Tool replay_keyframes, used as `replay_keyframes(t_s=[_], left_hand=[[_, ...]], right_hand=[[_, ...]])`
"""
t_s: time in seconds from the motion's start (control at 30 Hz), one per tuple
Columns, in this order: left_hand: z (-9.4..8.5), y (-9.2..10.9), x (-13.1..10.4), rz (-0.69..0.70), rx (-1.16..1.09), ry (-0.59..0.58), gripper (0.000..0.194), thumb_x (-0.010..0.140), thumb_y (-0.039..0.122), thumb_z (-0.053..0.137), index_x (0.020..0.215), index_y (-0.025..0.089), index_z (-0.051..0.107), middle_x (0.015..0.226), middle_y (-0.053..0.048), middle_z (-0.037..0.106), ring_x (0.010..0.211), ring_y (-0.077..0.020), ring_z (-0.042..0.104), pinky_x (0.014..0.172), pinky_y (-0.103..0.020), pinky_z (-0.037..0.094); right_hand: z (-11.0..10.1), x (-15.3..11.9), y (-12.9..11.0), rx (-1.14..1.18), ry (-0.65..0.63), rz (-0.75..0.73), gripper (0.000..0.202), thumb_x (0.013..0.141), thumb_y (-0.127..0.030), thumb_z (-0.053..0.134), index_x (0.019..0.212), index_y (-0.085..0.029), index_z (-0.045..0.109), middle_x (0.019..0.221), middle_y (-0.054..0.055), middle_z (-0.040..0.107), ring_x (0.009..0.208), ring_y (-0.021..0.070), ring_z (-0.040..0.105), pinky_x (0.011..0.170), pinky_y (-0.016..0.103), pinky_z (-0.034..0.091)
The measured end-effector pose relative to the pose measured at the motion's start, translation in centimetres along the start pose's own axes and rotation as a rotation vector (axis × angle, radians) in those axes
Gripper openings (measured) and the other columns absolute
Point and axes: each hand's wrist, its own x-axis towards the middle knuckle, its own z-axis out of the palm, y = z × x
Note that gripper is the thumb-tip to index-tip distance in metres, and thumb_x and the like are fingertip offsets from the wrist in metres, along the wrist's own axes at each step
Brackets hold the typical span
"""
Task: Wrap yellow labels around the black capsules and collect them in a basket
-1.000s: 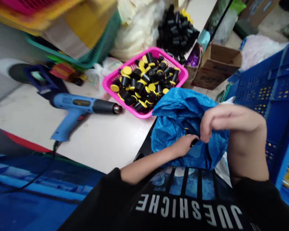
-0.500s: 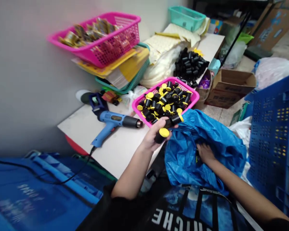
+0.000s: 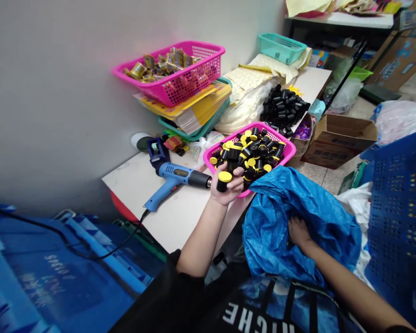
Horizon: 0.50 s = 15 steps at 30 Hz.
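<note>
At the near edge of a pink basket (image 3: 290,150), my left hand (image 3: 225,186) is closed round black pieces with yellow caps (image 3: 224,177). Many more such capped pieces fill this basket. My right hand (image 3: 298,231) reaches down into a blue plastic bag (image 3: 263,226); its fingers are partly hidden in the bag, and what they touch cannot be made out. A blue heat gun (image 3: 178,175) lies on the white table (image 3: 166,222), its nozzle close to my left hand.
Behind lie a pile of black pieces (image 3: 284,106) and a pink basket of wrapped items (image 3: 194,85) on stacked yellow sheets. An open cardboard box (image 3: 326,148) stands beyond the bag, a blue crate (image 3: 398,199) at the right. A black cord (image 3: 107,253) hangs left.
The view has shifted, so the surroundings sit lower and further right. My left hand has turned more upright, its pieces now in front of the pink basket. My right hand remains in the bag.
</note>
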Motion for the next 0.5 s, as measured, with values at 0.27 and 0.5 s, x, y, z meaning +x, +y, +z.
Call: replay_keyframes(t_s=[0.27,0.5], left_hand=[[-2.3,2.0,-0.6,0.063,0.008,0.055,0.030,0.102,0.037,0.034,0.088,0.020,0.055,0.066,0.002,0.047,0.040,-0.0058,0.036,0.038,-0.017,0.028],[-1.6,-1.4,0.2,0.151,0.070,0.113,0.022,0.097,0.034,0.050,0.111,0.019,0.059,0.066,0.002,0.055,0.051,-0.0102,0.051,0.041,-0.017,0.039]], right_hand=[[-13.1,-7.5,0.7,0.261,-0.049,-0.123,0.035,0.086,-0.033,0.061,0.114,-0.015,0.072,0.109,0.014,0.076,0.096,0.0271,0.072,0.083,0.032,0.051],[-27.0,-2.9,-6.6,0.417,0.605,-0.343,0.057,0.090,-0.043,0.063,0.137,-0.011,0.062,0.134,0.018,0.067,0.125,0.0347,0.059,0.110,0.046,0.044]])
